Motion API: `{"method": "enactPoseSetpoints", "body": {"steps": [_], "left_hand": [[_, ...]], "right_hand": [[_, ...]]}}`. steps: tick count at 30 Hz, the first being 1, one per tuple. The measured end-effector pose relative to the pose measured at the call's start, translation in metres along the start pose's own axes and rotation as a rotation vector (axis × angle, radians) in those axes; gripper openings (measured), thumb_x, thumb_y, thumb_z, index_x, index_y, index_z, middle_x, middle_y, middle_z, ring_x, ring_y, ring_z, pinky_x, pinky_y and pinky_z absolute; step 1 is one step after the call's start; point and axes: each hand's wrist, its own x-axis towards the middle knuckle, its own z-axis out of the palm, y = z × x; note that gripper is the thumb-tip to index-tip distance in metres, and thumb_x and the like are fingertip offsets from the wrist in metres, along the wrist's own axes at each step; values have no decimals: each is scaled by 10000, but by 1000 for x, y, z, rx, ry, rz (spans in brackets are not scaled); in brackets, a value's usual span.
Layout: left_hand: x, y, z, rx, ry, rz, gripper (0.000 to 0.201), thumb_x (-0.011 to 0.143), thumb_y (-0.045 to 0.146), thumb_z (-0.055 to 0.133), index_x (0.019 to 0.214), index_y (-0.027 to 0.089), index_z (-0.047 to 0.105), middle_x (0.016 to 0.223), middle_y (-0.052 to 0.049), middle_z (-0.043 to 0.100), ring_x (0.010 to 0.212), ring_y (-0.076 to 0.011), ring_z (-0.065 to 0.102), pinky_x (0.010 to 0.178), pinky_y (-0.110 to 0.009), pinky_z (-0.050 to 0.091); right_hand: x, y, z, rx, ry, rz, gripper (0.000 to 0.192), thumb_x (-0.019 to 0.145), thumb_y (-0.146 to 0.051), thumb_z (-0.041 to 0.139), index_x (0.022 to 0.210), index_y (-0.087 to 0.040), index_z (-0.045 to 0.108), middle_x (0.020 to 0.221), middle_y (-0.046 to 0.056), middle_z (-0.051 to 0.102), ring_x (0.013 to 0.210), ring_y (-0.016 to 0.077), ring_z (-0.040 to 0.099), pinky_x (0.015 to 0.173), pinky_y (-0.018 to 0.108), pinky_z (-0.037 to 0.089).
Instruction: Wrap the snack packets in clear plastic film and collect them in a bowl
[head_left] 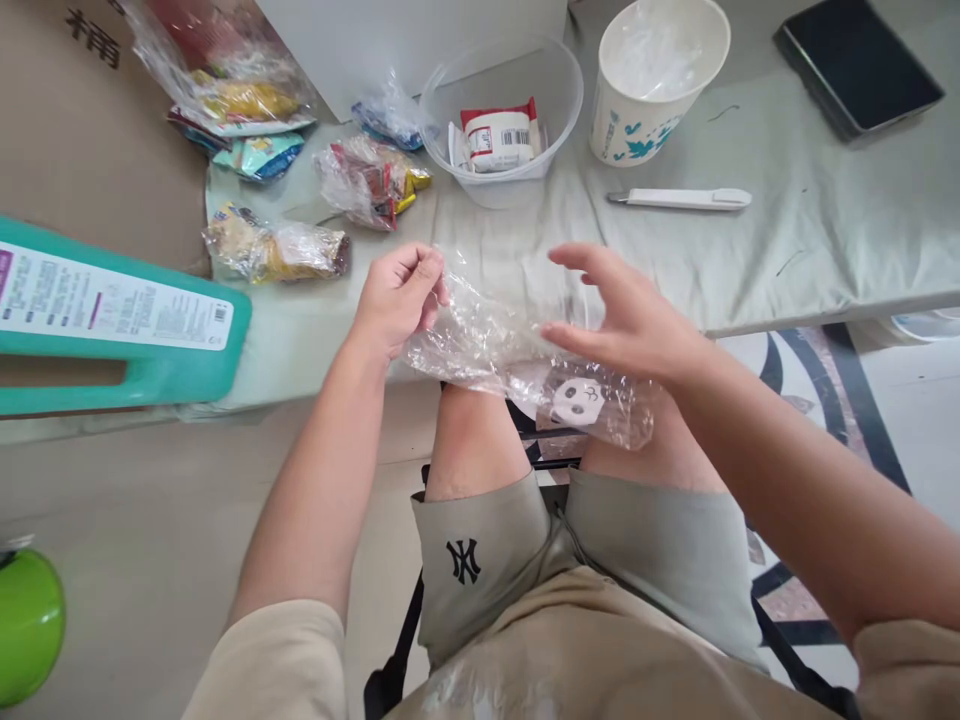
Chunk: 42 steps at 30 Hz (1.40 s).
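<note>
A clear plastic bag [495, 345] with a white panda face printed on it stretches from the table edge out over my lap. Its upper left end is pinched in my left hand [401, 300], fingers closed. My right hand [619, 315] is open above the bag's right part, thumb and fingers spread apart; whether it touches the film I cannot tell. Beyond my hands stands a clear plastic bowl [442, 110] holding a red and white packet [500, 138]. A white pen-like cutter [686, 199] lies farther right on the cloth.
Several wrapped snacks [277, 250] lie at the left, by a cardboard box [97, 150] and a green jug [150, 370]. A paper cup [630, 125] with clear plastic inside stands behind the cutter. A dark phone-like device [859, 65] is at the back right.
</note>
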Motion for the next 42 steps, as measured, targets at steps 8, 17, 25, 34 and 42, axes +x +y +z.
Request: {"method": "enactPoseSetpoints", "body": {"steps": [8,17,25,34,42], "left_hand": [[-35,26,-7,42,-133,112,434,946,599,641,752,224,539,529,49,580,303,-52,410,312,-205,247],[-7,4,-14,9,123,174,411,874,613,730,758,243,593,592,28,586,470,-79,456,429,-275,277],[-31,-15,-4,-133,-326,-49,696,594,779,849,931,178,753,1008,-108,767,845,-175,704,674,-269,548],[-29,-12,-1,-113,-107,53,328,681,464,886,686,187,709,558,17,566,515,-98,522,530,-258,449],[-34,-10,-2,-48,-396,32,662,564,672,914,1052,234,818,1176,-105,703,832,-147,615,619,-240,494]], "right_hand": [[17,-21,27,432,-434,227,865,768,-511,824,1480,-167,473,957,93,740,863,245,702,777,407,586],[-12,-18,15,459,-230,468,134,913,-301,634,824,-224,571,544,-29,586,446,98,448,427,240,308],[-38,-9,12,536,4,565,232,931,-318,650,759,-216,534,556,-53,459,494,80,395,485,237,330],[-51,-4,17,487,62,614,214,948,-315,629,782,-205,549,595,-48,452,515,78,418,493,238,335],[-57,-3,17,565,78,632,238,901,-358,688,778,-205,554,569,-61,451,477,65,407,452,220,307]]}}
